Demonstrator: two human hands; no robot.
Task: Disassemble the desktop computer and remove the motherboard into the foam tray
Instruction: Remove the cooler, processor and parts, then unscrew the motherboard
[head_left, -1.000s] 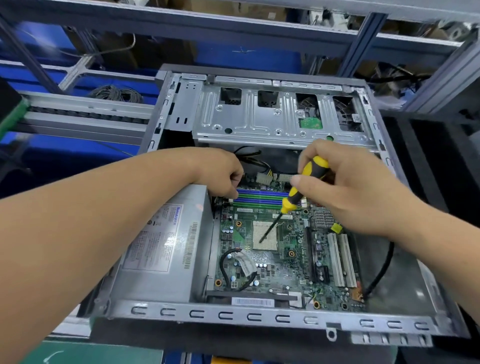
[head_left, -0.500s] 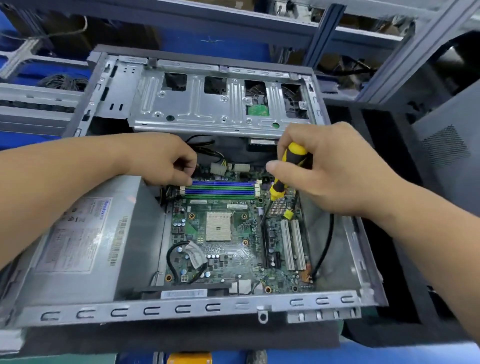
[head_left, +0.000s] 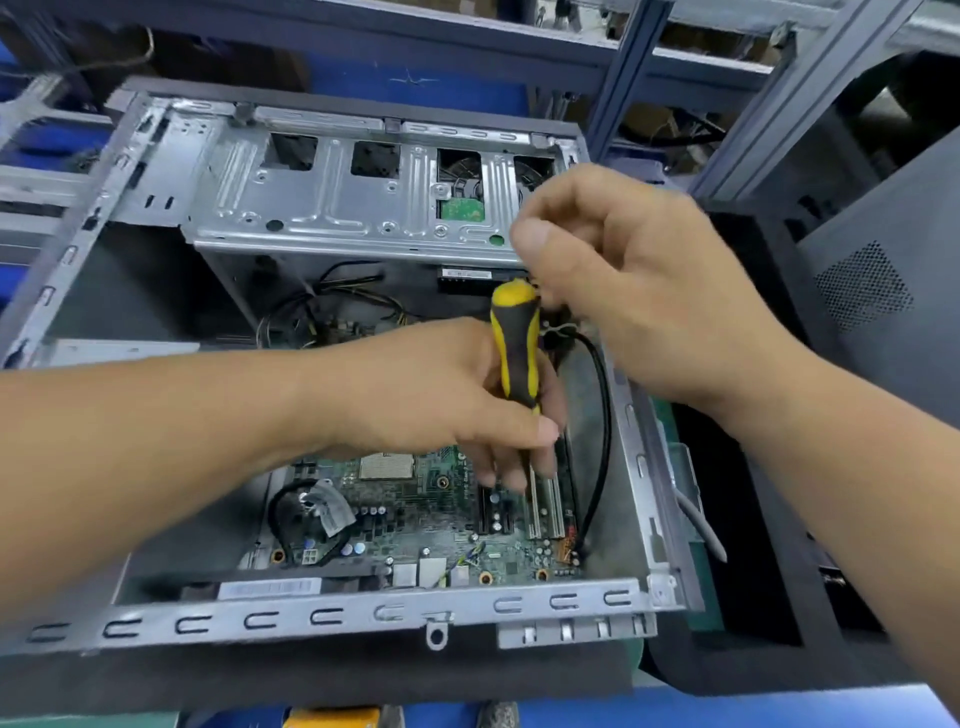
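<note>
The open desktop case (head_left: 332, 616) lies flat in front of me. Its green motherboard (head_left: 415, 525) sits on the case floor, partly hidden by my left arm. My left hand (head_left: 426, 395) grips a yellow-and-black screwdriver (head_left: 514, 343) upright over the board's white expansion slots; its tip is hidden behind my fingers. My right hand (head_left: 634, 291) hovers just above and behind the handle's top with its fingers curled downward. Those fingertips are hidden, so whether they hold anything cannot be told.
A metal drive cage (head_left: 337, 208) spans the far side of the case. A black cable (head_left: 602, 441) runs along the right wall down to the board's corner. A dark grey perforated panel (head_left: 883, 291) stands at the right. Shelf frames rise behind.
The screwdriver has passed from my right hand to my left, which moved right across the board. My right hand rose above the handle. The view shifted closer.
</note>
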